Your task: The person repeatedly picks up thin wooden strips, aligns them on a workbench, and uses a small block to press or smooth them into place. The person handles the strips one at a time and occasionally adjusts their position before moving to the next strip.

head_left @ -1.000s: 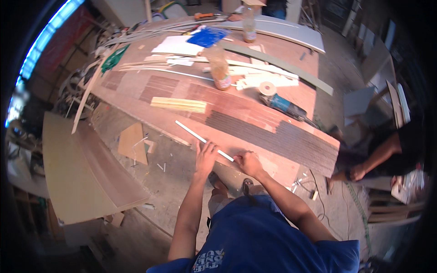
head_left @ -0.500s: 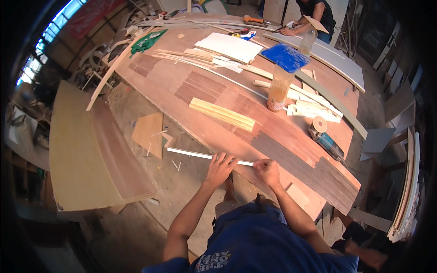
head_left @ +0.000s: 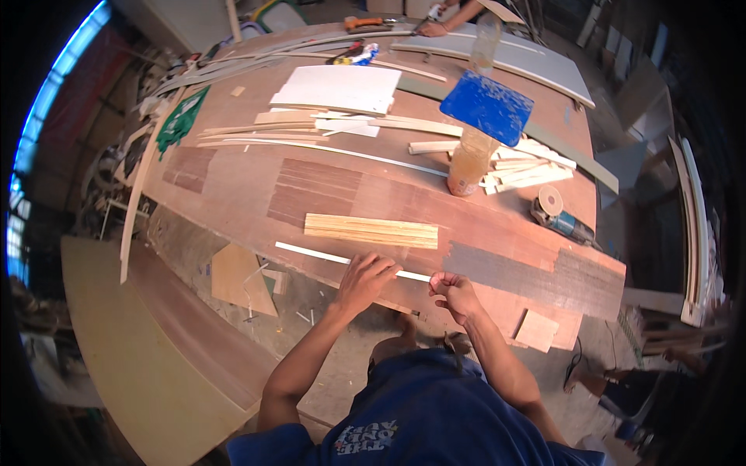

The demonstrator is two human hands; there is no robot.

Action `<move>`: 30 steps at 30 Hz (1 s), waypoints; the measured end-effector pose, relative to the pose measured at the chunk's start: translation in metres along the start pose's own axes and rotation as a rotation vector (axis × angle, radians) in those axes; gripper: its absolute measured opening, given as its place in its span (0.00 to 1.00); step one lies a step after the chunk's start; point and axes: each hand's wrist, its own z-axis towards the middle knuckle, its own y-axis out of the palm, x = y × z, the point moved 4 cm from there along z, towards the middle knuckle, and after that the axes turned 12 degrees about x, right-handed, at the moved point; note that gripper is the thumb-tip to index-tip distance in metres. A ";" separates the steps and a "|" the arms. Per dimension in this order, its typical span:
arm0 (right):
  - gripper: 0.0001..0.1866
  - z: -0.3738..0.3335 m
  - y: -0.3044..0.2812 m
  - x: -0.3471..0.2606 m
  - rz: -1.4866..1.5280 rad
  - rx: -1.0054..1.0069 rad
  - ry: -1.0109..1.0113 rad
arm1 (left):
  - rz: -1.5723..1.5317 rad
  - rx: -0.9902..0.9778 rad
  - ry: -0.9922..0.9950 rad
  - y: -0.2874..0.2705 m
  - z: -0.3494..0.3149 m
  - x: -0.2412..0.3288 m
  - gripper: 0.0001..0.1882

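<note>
A thin white edging strip (head_left: 312,252) runs left to right along the near side of the workbench (head_left: 249,190). My left hand (head_left: 364,281) lies over its middle, fingers curled round it and hiding part of it. At the strip's right end my right hand (head_left: 457,295) pinches it between thumb and fingers. Just beyond the strip lies a bundle of pale wooden slats (head_left: 371,231). Dark grey wood-grain pieces (head_left: 505,268) cover the bench surface to the right of that bundle.
A bottle of amber liquid (head_left: 469,161) with a blue plate (head_left: 488,107) over it stands farther back. An angle grinder (head_left: 566,221) lies at the right. White sheets (head_left: 334,89) and a green cloth (head_left: 183,120) are on the far left half. Another person's hand (head_left: 432,29) works at the back edge.
The white strip has come from overhanging the bench's near edge to lying over the bench top, still in both my hands. My view has turned, shifting the whole scene.
</note>
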 end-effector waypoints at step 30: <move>0.07 -0.085 0.036 -0.073 -0.467 0.262 -1.031 | -0.215 0.204 -0.181 -0.043 -0.002 0.010 0.16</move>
